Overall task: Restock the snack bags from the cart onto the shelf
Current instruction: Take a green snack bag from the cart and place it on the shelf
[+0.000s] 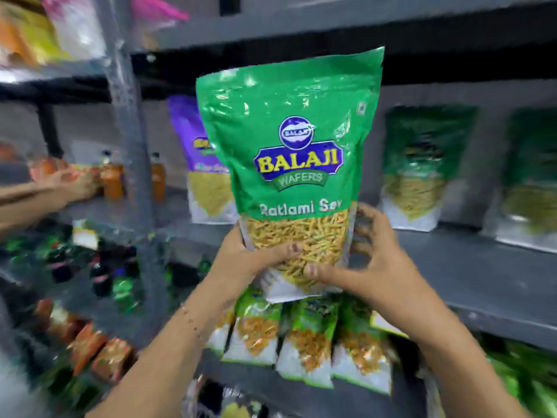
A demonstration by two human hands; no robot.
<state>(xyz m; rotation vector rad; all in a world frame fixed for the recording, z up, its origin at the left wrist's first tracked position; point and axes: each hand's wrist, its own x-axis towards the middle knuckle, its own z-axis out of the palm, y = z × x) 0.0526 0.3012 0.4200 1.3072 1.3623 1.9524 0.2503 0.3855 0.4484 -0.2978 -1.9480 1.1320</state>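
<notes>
I hold a green Balaji Ratlami Sev snack bag [297, 164] upright in front of the grey shelf [470, 267]. My left hand [250, 257] grips its lower left corner, thumb across the clear window. At the lower right edge, my right hand [367, 260] clasps the bag with its fingers behind and its thumb on the front. On the shelf behind stand a purple bag [199, 164] to the left and two green bags [422, 170] [530, 182] to the right. The cart is out of view.
A grey metal upright [126, 122] separates the left bay, where bottles [113, 179] and dark packets sit. Another person's arm [39, 191] reaches in at the left. Green bags [304, 336] fill the lower shelf below my hands.
</notes>
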